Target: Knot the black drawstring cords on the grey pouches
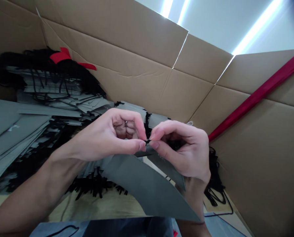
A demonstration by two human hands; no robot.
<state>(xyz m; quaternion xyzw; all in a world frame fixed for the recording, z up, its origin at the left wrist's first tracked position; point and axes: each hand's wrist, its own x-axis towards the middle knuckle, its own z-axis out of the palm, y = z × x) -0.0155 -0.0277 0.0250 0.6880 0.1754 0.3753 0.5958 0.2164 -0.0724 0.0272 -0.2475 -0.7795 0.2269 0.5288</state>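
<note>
My left hand (122,135) and my right hand (183,148) meet near the middle of the head view, fingertips almost touching. Between them is a short bit of black cord (147,142), pinched by thumb and forefinger on each side. Just below hangs a grey paper bag (152,187), tilted, its broad panel slanting down to the right. Part of it lies behind my right hand and wrist. Whether a knot sits in the cord is too small to tell.
Stacked grey bags with black cords (50,82) fill the left, red strips (60,56) on top. Tall cardboard walls (127,42) surround the work surface (107,204). A dark red band (255,95) runs diagonally at right, above a bundle of loose black cords (215,184).
</note>
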